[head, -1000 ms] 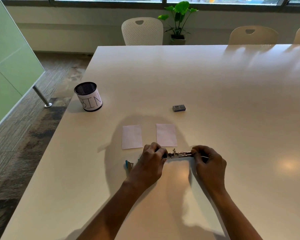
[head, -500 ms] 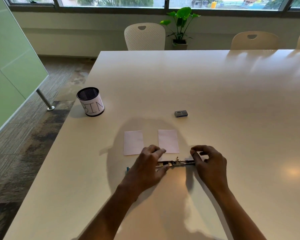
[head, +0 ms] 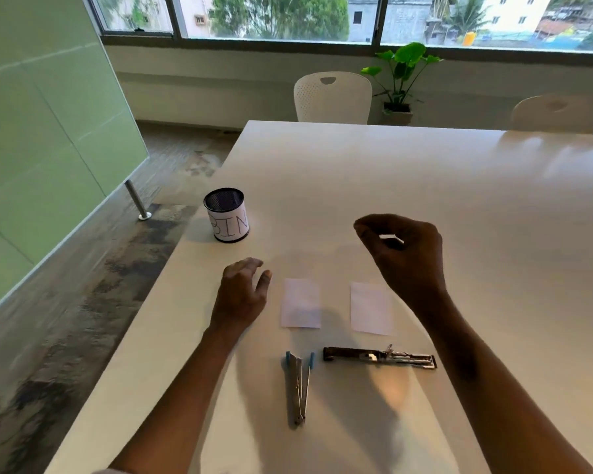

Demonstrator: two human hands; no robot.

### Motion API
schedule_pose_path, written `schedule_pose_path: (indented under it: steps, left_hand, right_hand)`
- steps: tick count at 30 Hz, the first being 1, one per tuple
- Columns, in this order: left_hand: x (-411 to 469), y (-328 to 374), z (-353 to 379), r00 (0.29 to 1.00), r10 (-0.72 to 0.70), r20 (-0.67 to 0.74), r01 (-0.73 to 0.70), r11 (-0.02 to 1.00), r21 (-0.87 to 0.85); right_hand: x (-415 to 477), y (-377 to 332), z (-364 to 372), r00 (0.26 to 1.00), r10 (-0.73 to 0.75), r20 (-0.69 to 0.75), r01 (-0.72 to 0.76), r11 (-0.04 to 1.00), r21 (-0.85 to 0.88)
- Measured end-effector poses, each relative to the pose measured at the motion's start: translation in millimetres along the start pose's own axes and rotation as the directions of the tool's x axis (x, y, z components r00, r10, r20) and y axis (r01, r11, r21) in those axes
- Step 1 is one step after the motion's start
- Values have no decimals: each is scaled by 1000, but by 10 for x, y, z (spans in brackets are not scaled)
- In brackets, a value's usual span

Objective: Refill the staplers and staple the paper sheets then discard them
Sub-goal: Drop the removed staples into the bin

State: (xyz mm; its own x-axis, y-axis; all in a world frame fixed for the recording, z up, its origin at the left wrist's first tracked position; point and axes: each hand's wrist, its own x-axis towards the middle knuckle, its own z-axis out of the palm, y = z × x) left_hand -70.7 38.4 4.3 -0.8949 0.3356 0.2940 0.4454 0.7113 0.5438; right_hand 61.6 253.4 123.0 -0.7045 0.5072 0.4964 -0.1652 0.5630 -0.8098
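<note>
Hands above white table: left hand spread, empty; right hand curled, thumb near forefinger, contents unclear. Below right wrist, long dark metal stapler lies opened flat, apparently awaiting refill; white paper sheets between hands.

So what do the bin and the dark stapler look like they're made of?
The bin looks like black metal mesh, judging by its fine grid wall, with a white paper band lettered BIN round it. The dark stapler looks like metal: a dull dark arm, a shiny silver rail and spring. Whether any part is plastic cannot be told.
</note>
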Motion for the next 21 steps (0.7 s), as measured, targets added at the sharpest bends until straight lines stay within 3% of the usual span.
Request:
schedule_pose_path:
  steps: [6,10,21]
  left_hand:
    - [25,-135,163,996,-85,12,84,994,76]
    - [33,-144,207,998,-61,30,55,984,172]
    - [64,-170,214,997,-60,51,48,974,222]
  right_hand:
    - [422,-159,657,998,-51,24,48,992,114]
    - [630,-160,1161,993,-82,81,72,990,120]
    - [991,-94,2311,979,-14,202,3,999,53]
